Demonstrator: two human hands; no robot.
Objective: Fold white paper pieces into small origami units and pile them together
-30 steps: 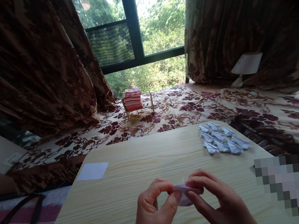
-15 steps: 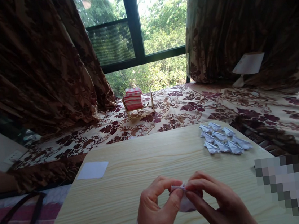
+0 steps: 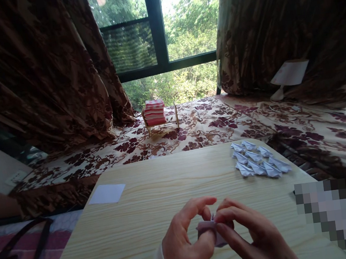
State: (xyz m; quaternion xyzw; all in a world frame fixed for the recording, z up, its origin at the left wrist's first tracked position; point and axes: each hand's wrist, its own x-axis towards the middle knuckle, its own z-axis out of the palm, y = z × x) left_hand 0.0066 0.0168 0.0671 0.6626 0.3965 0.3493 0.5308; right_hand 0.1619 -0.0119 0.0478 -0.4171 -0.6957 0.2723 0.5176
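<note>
My left hand (image 3: 185, 241) and my right hand (image 3: 252, 237) meet low over the near edge of a light wooden table (image 3: 157, 203). Between their fingertips is a small folded piece of pale paper (image 3: 209, 231). The left thumb and fingers pinch its left side; the right fingers press its right side. Most of the paper is hidden by the fingers. A cluster of several finished folded paper pieces (image 3: 259, 161) lies at the table's far right corner. A flat white paper square (image 3: 107, 193) lies at the far left corner.
A floral bedspread (image 3: 210, 125) stretches beyond the table, with a small wooden rack holding a striped stack (image 3: 154, 113). Brown curtains (image 3: 36, 74) frame a window (image 3: 161, 30). A white lamp (image 3: 289, 75) stands at right. A dark strap (image 3: 20, 249) lies at lower left.
Both hands have shifted slightly right and nearer, still working the paper piece. The left index finger has lifted and the thumb now presses over the fold.
</note>
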